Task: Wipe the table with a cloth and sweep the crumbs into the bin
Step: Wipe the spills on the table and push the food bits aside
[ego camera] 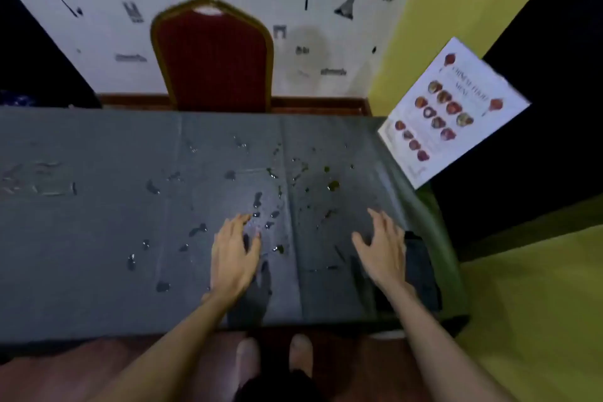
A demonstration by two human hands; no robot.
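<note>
Both hands hover open over the grey table [98, 238], fingers spread: left hand [233, 258] above wet spots [257, 199], right hand [383, 248] just beside a dark cloth [421, 271] at the table's right edge.

We count two hands, left [234, 251] and right [383, 246], one bench [98, 238], one red chair [213, 55], one menu sheet [453, 111], one dark cloth [421, 268].

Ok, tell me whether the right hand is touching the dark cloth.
Cannot tell. In the head view the right hand overlaps the dark cloth edge, hiding any contact or gap.
</note>
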